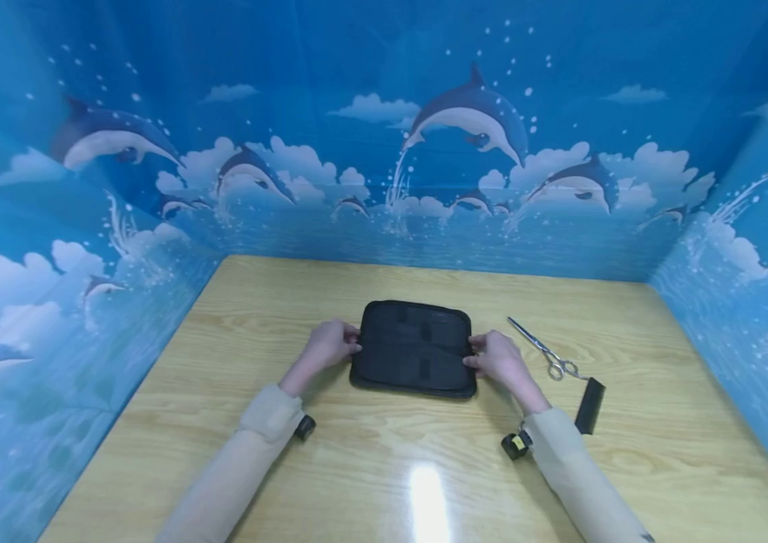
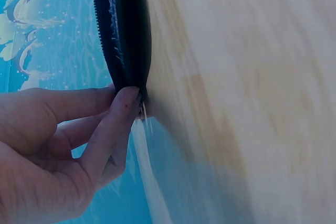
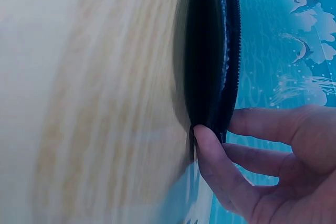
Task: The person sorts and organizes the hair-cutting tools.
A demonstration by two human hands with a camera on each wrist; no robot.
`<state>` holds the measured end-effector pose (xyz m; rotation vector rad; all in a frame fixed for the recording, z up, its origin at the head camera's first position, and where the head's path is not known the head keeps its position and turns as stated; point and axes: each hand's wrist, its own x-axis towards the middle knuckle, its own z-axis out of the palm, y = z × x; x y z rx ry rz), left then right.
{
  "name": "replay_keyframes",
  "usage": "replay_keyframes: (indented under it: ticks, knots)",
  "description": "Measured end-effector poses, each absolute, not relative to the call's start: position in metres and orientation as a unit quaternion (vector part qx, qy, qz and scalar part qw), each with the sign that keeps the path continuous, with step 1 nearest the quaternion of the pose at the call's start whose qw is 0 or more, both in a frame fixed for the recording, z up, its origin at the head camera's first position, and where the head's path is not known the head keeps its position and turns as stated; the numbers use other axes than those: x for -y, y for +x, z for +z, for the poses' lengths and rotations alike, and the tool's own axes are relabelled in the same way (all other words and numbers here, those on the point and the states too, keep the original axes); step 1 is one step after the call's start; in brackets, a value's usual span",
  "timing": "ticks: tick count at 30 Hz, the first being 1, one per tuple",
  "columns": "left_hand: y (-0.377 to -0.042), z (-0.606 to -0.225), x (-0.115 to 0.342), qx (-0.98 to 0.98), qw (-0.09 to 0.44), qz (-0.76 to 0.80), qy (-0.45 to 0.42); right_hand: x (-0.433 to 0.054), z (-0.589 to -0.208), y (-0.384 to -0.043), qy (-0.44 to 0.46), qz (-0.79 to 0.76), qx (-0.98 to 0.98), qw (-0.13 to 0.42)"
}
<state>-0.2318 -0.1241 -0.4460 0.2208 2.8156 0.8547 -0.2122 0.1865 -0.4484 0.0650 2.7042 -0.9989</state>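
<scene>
A black zippered case [image 1: 414, 348] lies spread flat over the wooden table, its inside with small straps facing up. My left hand [image 1: 331, 343] pinches its left edge between thumb and fingers. On the opposite side my right hand [image 1: 497, 358] pinches the right edge in the same way. The left wrist view shows the zipper teeth and dark edge of the case [image 2: 128, 35] between the left fingertips [image 2: 128, 95]. In the right wrist view, the right thumb presses the near face of the case [image 3: 207, 61], with fingers behind it.
Right of the right hand lie silver scissors [image 1: 546, 351], blades pointing away to the left. A black comb [image 1: 590, 406] lies by their handles, near the right sleeve. Around the wooden table [image 1: 275, 294] hangs a blue dolphin-print curtain [image 1: 329, 90] at the back and sides.
</scene>
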Motion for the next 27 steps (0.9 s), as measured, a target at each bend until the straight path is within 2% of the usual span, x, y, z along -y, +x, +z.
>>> replay_keyframes:
  ticks: [8,27]
  knots:
    - [-0.226,-0.45,0.118,-0.934,0.108,0.335,0.059,-0.193,-0.448,-0.206,0.024,-0.34,-0.931,0.129]
    - [-0.213,-0.446,0.107,-0.943,0.119,0.304,0.069,-0.201,-0.449,-0.189,0.031,-0.333,-0.935,0.117]
